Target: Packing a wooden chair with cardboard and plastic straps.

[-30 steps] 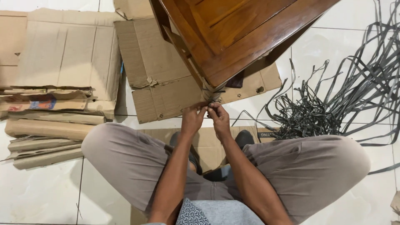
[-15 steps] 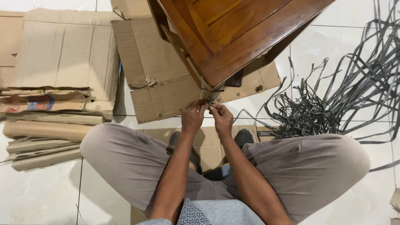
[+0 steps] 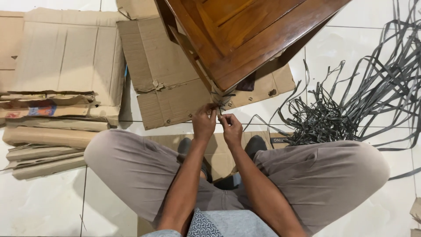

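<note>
Both hands, left hand (image 3: 204, 123) and right hand (image 3: 231, 128), pinch a thin, springy dark plastic strap (image 3: 222, 106) at the corner of the heavy brown wooden table (image 3: 245, 39); it looks slippery, so it's best gripped close to that corner.

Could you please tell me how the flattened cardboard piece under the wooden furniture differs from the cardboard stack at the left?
The flattened cardboard piece lies as a single open sheet, torn at its fold, partly under the wooden furniture. The cardboard stack is many folded layers piled up, lying apart from the furniture, with a coloured print on one edge. Both are brown corrugated board on the tiled floor.
</note>
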